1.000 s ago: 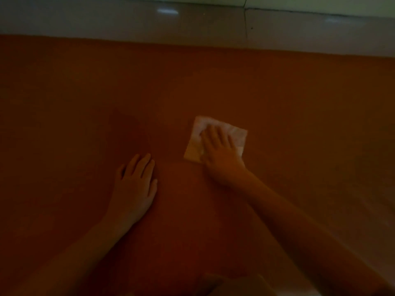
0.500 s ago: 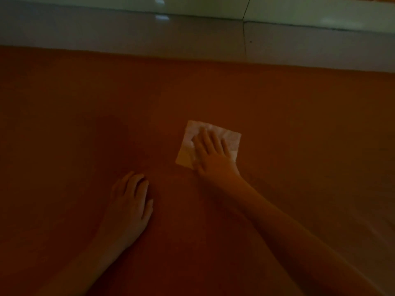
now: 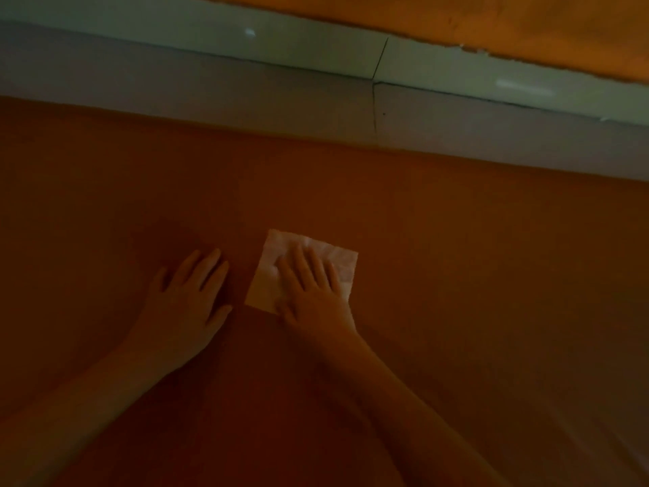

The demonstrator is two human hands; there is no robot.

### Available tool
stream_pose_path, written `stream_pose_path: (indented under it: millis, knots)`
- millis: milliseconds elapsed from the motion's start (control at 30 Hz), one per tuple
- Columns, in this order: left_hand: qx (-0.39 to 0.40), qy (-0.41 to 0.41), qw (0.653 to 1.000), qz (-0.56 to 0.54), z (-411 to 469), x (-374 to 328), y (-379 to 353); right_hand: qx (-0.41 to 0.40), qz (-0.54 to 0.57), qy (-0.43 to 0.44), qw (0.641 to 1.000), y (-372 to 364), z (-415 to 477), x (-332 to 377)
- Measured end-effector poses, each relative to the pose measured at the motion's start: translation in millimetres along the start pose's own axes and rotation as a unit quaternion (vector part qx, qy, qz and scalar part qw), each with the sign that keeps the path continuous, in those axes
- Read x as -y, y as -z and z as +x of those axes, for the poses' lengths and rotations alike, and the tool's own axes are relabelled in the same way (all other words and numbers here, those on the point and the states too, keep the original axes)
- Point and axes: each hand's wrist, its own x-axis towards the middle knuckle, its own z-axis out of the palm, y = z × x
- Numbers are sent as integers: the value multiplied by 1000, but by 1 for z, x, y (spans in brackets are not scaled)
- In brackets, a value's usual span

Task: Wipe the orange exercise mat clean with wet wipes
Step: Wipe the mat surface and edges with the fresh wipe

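Observation:
The orange exercise mat (image 3: 456, 275) fills most of the dim view, its far edge running along the floor. A white square wet wipe (image 3: 272, 254) lies flat on the mat near the middle. My right hand (image 3: 310, 290) presses flat on the wipe, fingers spread and pointing away from me, covering its right half. My left hand (image 3: 186, 297) rests palm down on the bare mat just left of the wipe, fingers slightly apart, holding nothing.
Beyond the mat's far edge lies a strip of pale tiled floor (image 3: 246, 96) with a dark joint line. A low skirting (image 3: 351, 58) and an orange wall (image 3: 491, 19) stand at the top right.
The view has tilted up, showing more floor and wall. My right hand and the wipe have slid left toward my left hand, which has shifted forward and flattened on the mat.

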Motion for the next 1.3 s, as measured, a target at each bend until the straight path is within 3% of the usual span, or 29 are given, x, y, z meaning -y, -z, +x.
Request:
stream_pose_path:
  millis: [100, 267, 333, 467, 533, 600, 767, 833, 900, 1000, 1067, 1133, 1233, 1300]
  knots:
    - [-2, -14, 1000, 17, -3, 4, -7, 11, -41, 39, 998, 12, 3, -34]
    - [-42, -26, 998, 28, -5, 5, -13, -23, 10, -138, 990, 42, 57, -72]
    - [-46, -33, 998, 33, -5, 5, -16, -15, 20, -158, 987, 44, 75, -61]
    - [-51, -34, 997, 42, -5, 6, -19, -6, -51, 52, 997, 36, 68, -50]
    - [-54, -33, 997, 41, -5, 7, -22, 23, -93, 104, 990, 46, 75, -70]
    - [-56, -39, 997, 42, -5, 8, -21, 25, -121, 61, 990, 61, 89, -93]
    - [-49, -38, 997, 36, -6, 6, -18, -8, -8, -169, 986, 79, 128, -86]
    - [-50, -34, 997, 36, -6, 5, -16, 1, -3, -134, 991, 75, 140, -60]
    - [-48, -31, 998, 40, -5, 6, -14, 1, -40, -33, 999, 72, 142, -41]
    - [-42, -31, 998, 46, -6, 5, -14, 16, -78, 41, 996, 80, 142, -61]
    - [-48, -33, 997, 50, -7, 5, -14, 10, -95, 5, 995, 85, 143, -96]
    - [-54, -36, 997, 46, -7, 5, -14, -5, -86, -86, 993, 90, 139, -130]
    - [-53, -41, 996, 53, -7, 6, -13, -9, 5, -235, 972, 91, 130, -135]
    - [-54, -42, 996, 59, -6, 6, -14, -26, 1, -227, 973, 83, 120, -108]
